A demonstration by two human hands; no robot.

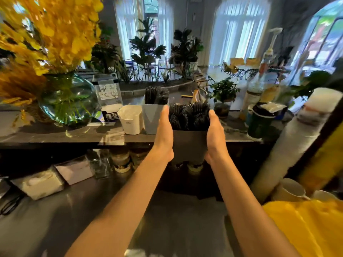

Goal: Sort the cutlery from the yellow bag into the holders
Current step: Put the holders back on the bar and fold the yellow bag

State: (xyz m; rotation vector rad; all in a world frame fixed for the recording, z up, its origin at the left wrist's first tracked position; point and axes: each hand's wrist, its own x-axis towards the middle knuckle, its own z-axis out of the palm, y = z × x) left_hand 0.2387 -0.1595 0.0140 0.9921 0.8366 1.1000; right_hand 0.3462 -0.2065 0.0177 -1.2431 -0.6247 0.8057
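Both hands lift a dark holder (189, 145) of black cutlery (189, 115) at the raised counter (55, 134).

The left hand (164, 134) and right hand (216, 138) press flat against its sides, fingers straight; the yellow bag (306, 225) lies lower right.

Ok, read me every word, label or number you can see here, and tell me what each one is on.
Clear sign stand: large pale Chinese characters in two rows, too blurred to read.
Black label at the foot of that stand: white Chinese characters, also too blurred.
White cup: a faint small mark on its side, too small to read.
Dark holder between the left hand and right hand: no text visible.
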